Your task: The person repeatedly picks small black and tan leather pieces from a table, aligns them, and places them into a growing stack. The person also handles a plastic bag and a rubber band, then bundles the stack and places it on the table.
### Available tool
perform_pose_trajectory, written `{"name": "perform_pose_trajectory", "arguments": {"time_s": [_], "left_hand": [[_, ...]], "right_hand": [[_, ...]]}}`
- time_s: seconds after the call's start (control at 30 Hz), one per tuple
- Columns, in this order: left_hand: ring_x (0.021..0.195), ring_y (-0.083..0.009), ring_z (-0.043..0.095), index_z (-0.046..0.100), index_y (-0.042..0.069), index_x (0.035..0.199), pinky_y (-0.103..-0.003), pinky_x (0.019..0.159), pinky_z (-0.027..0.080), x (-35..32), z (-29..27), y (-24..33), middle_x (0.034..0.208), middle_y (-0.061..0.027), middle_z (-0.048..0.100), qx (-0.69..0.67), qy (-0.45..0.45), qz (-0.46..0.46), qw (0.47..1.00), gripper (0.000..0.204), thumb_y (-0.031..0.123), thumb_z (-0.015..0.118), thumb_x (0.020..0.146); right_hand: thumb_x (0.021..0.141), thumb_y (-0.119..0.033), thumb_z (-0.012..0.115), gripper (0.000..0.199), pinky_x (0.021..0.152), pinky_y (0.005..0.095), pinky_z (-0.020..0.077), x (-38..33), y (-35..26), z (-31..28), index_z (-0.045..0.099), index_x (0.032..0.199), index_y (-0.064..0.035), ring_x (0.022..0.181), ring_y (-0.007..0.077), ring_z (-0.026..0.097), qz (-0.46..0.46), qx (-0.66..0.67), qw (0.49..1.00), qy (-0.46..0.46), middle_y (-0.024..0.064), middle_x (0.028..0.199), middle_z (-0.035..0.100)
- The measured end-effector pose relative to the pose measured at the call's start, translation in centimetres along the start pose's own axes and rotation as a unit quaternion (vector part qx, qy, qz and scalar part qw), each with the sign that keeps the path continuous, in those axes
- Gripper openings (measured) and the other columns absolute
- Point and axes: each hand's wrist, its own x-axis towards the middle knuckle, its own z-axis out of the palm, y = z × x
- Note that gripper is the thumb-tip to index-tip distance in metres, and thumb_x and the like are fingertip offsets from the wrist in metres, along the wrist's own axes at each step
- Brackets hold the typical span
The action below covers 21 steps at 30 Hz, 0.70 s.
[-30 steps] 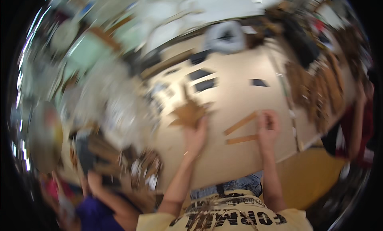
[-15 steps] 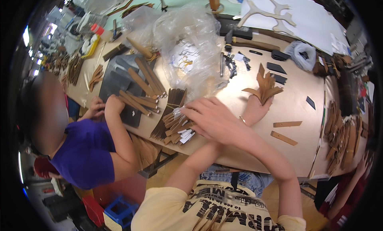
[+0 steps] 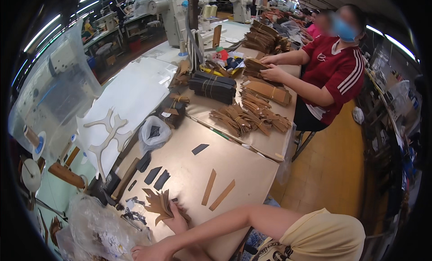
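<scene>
My left hand [image 3: 177,219] grips a fanned bunch of brown leather strips [image 3: 160,204] with pointed ends, standing up from the table. Crossing over my left forearm, my right hand [image 3: 155,251] lies at the lower edge of the view beside a clear plastic bag [image 3: 92,222]. Its fingers are partly cut off, and whatever they touch is hidden. To the right of the bunch, two brown strips [image 3: 209,187] lie separately on the tan table [image 3: 243,173]. Black pieces [image 3: 162,180] lie just beyond the bunch, with another black piece [image 3: 200,148] farther off.
A hammer [image 3: 123,184] and a small white bag [image 3: 154,132] line the table's left side. Branched pale pieces [image 3: 109,137] rest on white sheets. Across a table seam, a co-worker in red [image 3: 330,72] handles brown pieces near strip piles [image 3: 238,119] and a black bundle [image 3: 212,86].
The view has swung to the right, bringing the red-shirted co-worker and sewing machines into sight. My left hand still holds the bunch. The tied bundle under my right hand has left the view.
</scene>
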Motion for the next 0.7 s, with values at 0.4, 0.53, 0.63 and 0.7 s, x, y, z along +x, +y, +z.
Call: {"name": "perform_pose_trajectory", "arguments": {"time_s": [0.4,0.53,0.63,0.7], "left_hand": [[0.072,-0.0107,0.053,0.051,-0.002,0.128,-0.026,0.067,0.049,-1.7,2.0,4.4,0.089,-0.0049,0.056,-0.018,0.013,0.005,1.000,0.032,0.016,0.055,0.102],[0.071,-0.0103,0.052,0.052,-0.001,0.127,-0.026,0.066,0.048,-1.5,2.6,4.6,0.088,-0.0036,0.055,0.001,0.029,0.001,1.000,0.032,0.018,0.055,0.102],[0.071,-0.0102,0.052,0.053,0.001,0.125,-0.025,0.066,0.047,-1.8,2.6,4.7,0.087,-0.0031,0.055,-0.011,0.020,0.009,1.000,0.030,0.018,0.056,0.101],[0.071,-0.0099,0.052,0.054,0.002,0.125,-0.026,0.064,0.047,-1.8,2.6,4.9,0.086,-0.0024,0.055,-0.007,0.009,0.000,1.000,0.029,0.019,0.056,0.101]], "right_hand": [[0.093,-0.046,0.058,0.052,0.090,0.0412,0.0538,-38.6,-11.1,-22.5,0.056,0.118,0.0004,0.099,0.0242,0.066,-0.048,0.130,0.674,0.726,0.0157,0.108,0.066],[0.100,-0.046,0.051,0.058,0.096,0.0412,0.0525,-41.6,-13.6,-21.9,0.049,0.131,0.0030,0.108,0.0212,0.065,-0.113,0.150,0.727,0.661,0.0173,0.122,0.062],[0.097,-0.040,0.057,0.055,0.092,0.0391,0.0537,-38.9,-9.5,-20.4,0.048,0.133,0.0016,0.108,0.0250,0.064,-0.060,0.140,0.666,0.731,0.0157,0.121,0.063],[0.093,-0.028,0.065,0.050,0.094,0.0380,0.0543,-34.4,-6.1,-18.6,0.050,0.130,0.0021,0.104,0.0235,0.065,0.046,0.218,0.621,0.751,0.0141,0.119,0.064]]}}
